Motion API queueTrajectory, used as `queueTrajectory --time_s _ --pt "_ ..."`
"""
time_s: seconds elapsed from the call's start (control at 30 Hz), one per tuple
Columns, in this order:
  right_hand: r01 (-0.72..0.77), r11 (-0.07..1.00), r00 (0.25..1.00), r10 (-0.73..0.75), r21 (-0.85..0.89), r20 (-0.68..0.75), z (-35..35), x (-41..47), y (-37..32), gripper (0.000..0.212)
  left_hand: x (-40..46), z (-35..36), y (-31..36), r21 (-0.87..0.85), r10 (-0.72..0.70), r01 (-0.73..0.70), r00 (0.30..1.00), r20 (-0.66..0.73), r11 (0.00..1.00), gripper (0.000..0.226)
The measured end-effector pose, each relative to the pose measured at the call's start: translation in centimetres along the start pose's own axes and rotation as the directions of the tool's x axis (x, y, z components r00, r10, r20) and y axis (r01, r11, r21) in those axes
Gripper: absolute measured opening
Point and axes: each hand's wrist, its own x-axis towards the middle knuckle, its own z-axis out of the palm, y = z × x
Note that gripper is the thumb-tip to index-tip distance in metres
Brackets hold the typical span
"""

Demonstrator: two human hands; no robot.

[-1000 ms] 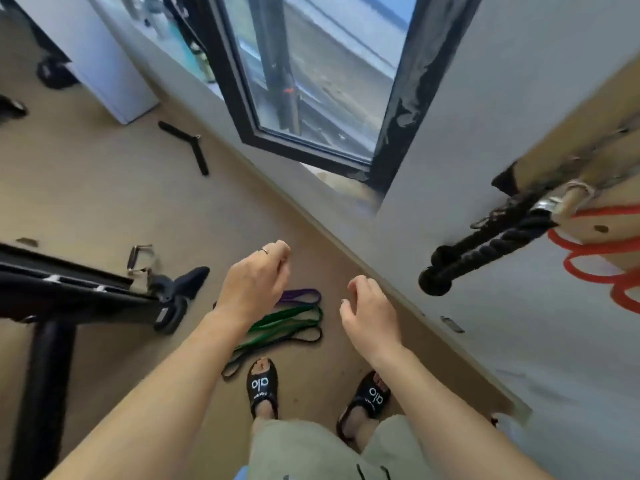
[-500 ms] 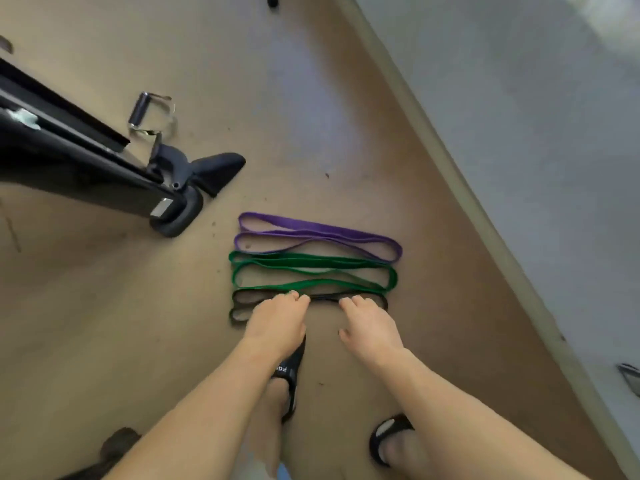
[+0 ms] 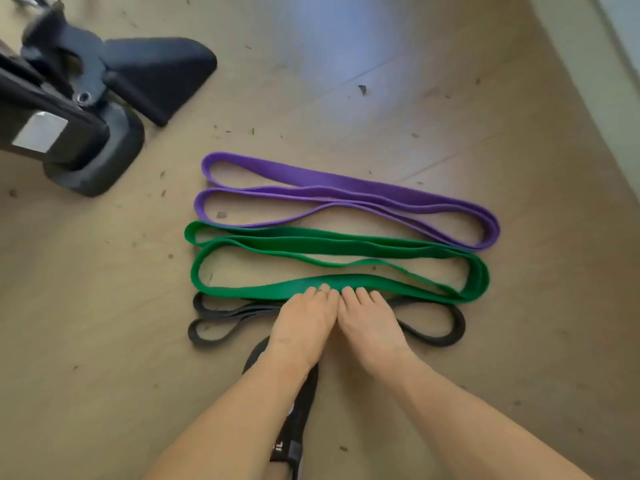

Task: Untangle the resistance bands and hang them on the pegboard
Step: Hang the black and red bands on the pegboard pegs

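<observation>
Three resistance bands lie folded side by side on the wooden floor: a purple band [image 3: 346, 183] farthest from me, a green band [image 3: 311, 245] in the middle, and a thin black band [image 3: 440, 337] nearest. My left hand [image 3: 301, 323] and my right hand [image 3: 370, 327] reach down next to each other, touching. Their fingertips rest on the near strand of the green band, and the hands cover the middle of the black band. The thumbs are hidden, so no grip shows. The bands lie flat. The pegboard is out of view.
A black exercise machine base [image 3: 86, 157] with a wedge-shaped foot [image 3: 156, 74] stands on the floor at upper left. My black sandal [image 3: 298, 410] is under my left forearm. The baseboard of a wall [image 3: 595, 46] runs along the upper right.
The view dropped from the wall and window to the floor and closed in on the bands. Both hands came together and slid forward from the black band onto the green band's near strand.
</observation>
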Motion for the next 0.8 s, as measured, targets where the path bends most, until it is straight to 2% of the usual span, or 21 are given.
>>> queueTrajectory --time_s 0.07,0.13,0.23,0.33,0.4,0.5,0.57,0.63,0.7,0.8 --pt "0.000 0.999 1.000 0.000 0.041 0.014 0.3 -0.2 0.1 0.052 0.3 0.9 0.1 0.022 -0.005 0.005 1.000 -0.022 1.000 0.048" --pt "-0.015 0.995 1.000 0.016 0.099 -0.005 -0.1 -0.9 -0.1 0.047 -0.2 1.0 0.0 0.010 0.001 -0.001 1.000 -0.011 1.000 0.043" --pt "-0.056 0.977 0.997 0.064 0.207 -0.034 -3.0 -2.5 -0.8 0.038 -2.1 -0.9 -0.6 -0.030 0.010 -0.010 1.000 -0.005 1.000 0.049" --pt "-0.123 0.953 0.989 0.142 0.277 -0.050 -8.3 -4.8 -1.6 0.044 -5.5 -4.9 -0.7 -0.067 0.029 -0.034 0.998 -0.063 0.997 0.045" --pt "-0.168 0.937 0.979 0.195 0.306 -0.060 -12.8 -6.7 -2.4 0.048 -8.7 -8.9 -0.5 -0.057 0.085 -0.093 0.987 -0.138 0.994 0.039" --pt "-0.231 0.904 0.950 0.289 0.359 -0.115 -21.0 -10.2 -3.1 0.052 -13.7 -15.2 -0.3 -0.009 0.144 -0.149 0.969 -0.200 0.989 0.050" --pt "-0.260 0.877 0.931 0.338 0.404 -0.135 -26.5 -13.0 -3.1 0.044 -17.3 -20.7 0.5 -0.040 0.161 -0.172 0.966 -0.203 0.984 0.045" --pt "-0.299 0.824 0.902 0.408 0.482 -0.139 -32.3 -16.0 -2.8 0.027 -21.1 -26.8 1.8 -0.113 0.184 -0.214 0.955 -0.232 0.970 0.031" --pt "-0.293 0.788 0.860 0.465 0.542 -0.211 -37.9 -19.3 -2.3 0.015 -25.1 -33.0 3.1 -0.145 0.240 -0.287 0.931 -0.274 0.947 0.024" --pt "-0.288 0.731 0.806 0.534 0.618 -0.256 -46.3 -24.5 -1.6 0.022 -30.6 -41.8 5.6 -0.237 0.297 -0.377 0.902 -0.313 0.895 0.024"
